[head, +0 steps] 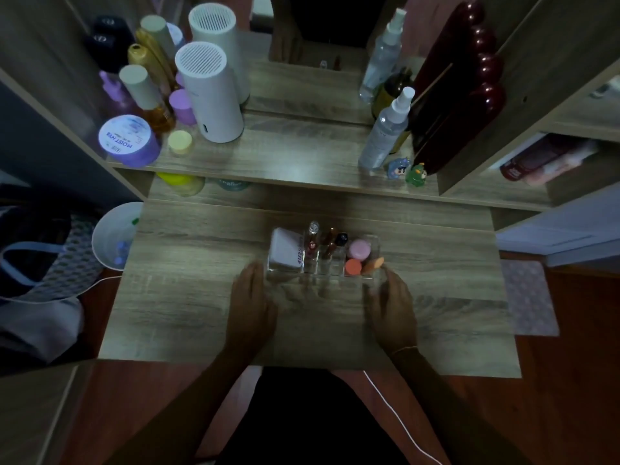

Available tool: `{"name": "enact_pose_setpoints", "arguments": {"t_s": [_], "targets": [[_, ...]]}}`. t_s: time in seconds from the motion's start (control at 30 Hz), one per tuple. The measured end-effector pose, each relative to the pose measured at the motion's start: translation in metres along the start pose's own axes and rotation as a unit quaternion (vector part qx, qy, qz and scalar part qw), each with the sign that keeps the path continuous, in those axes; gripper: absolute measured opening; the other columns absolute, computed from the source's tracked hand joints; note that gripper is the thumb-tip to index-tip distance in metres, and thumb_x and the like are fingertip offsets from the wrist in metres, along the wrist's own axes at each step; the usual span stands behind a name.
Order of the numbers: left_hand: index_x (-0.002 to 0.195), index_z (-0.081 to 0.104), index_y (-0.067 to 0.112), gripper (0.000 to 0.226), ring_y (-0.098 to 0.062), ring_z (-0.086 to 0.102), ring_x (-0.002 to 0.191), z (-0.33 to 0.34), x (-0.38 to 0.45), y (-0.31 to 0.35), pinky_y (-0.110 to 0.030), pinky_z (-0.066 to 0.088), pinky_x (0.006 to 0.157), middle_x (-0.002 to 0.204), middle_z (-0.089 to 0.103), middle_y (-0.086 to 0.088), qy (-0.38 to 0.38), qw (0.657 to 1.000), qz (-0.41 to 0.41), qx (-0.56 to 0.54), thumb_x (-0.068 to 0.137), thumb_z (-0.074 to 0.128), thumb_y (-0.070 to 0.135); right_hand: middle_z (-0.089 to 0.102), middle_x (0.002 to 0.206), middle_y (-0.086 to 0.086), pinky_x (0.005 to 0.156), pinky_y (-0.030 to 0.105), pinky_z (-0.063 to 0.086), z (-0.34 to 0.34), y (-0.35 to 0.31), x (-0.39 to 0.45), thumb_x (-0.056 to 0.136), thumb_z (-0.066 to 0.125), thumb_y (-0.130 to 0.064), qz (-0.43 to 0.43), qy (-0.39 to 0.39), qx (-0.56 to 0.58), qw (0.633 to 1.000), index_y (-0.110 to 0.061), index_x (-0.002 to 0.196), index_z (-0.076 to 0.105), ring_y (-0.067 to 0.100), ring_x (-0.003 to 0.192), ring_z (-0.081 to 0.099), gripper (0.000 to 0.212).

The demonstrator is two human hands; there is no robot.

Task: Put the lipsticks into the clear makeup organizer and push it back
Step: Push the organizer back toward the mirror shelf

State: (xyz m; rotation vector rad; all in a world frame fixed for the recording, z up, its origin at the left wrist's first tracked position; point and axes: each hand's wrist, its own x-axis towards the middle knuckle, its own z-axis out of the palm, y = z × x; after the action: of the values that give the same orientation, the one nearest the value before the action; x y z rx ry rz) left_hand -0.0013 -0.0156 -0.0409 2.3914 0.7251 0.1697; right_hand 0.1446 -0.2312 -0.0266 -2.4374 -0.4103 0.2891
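The clear makeup organizer [372, 275] stands on the middle of the wooden desk [201, 297]. Upright in its centre slots are several lipsticks [328, 245], one with a clear cap [312, 241] and one with a black cap [341, 239]. A white box [285, 251] fills its left section; pink and orange round items [358, 250] lie in its right section. My left hand [251, 300] rests flat against the organizer's left front corner. My right hand [391, 305] holds its right front corner, fingers against the clear wall.
Behind the desk a raised shelf [285, 162] carries a white cylinder [211, 95], bottles and jars at left, and a spray bottle [385, 129], small figurines and a dark red object at right. A mirror stands behind. A white bin [112, 236] sits at the desk's left.
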Motion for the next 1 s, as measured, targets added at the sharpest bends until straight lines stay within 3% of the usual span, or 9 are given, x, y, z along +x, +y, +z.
{"name": "enact_pose_setpoints", "arguments": {"t_s": [0.1,0.17,0.57,1.0], "targets": [[0.146,0.016,-0.002,0.077,-0.037,0.012,0.145,0.001,0.014,-0.003,-0.054,0.015,0.118,0.156,0.016,-0.024,-0.065,0.998,-0.009,0.009,0.079,0.049,0.017,0.038,0.147,0.023,0.115,0.049,0.027,0.011,0.003,0.000,0.091,0.059,-0.020,-0.020,-0.068,-0.036,0.997,0.002,0.142,0.031,0.035,0.138,0.033,0.062],[0.148,0.009,0.001,0.082,-0.033,0.006,0.146,0.003,0.022,-0.005,-0.053,0.009,0.119,0.158,0.009,-0.020,-0.090,0.996,0.001,0.016,0.081,0.052,0.019,0.032,0.151,0.022,0.117,0.051,0.020,0.017,0.003,0.002,0.089,0.061,-0.024,-0.020,-0.093,-0.065,0.993,0.002,0.143,0.026,0.034,0.142,0.026,0.070],[0.149,0.004,0.004,0.093,-0.028,0.007,0.147,0.010,0.031,-0.007,-0.049,0.000,0.119,0.158,0.014,-0.018,-0.105,0.994,0.007,0.016,0.074,0.052,0.031,0.026,0.155,0.018,0.119,0.053,0.009,0.025,0.013,0.002,0.090,0.055,-0.040,-0.020,-0.079,-0.094,0.992,-0.004,0.147,0.017,0.030,0.145,0.017,0.078],[0.150,0.003,0.011,0.094,-0.023,0.003,0.146,0.041,0.045,0.024,-0.048,-0.005,0.117,0.159,0.012,-0.014,-0.161,0.981,0.097,0.037,0.078,0.059,0.034,0.028,0.154,0.017,0.119,0.052,0.009,-0.005,0.056,0.011,0.089,0.054,-0.040,0.045,-0.026,-0.104,0.993,-0.005,0.147,0.018,0.031,0.145,0.018,0.077]]}}
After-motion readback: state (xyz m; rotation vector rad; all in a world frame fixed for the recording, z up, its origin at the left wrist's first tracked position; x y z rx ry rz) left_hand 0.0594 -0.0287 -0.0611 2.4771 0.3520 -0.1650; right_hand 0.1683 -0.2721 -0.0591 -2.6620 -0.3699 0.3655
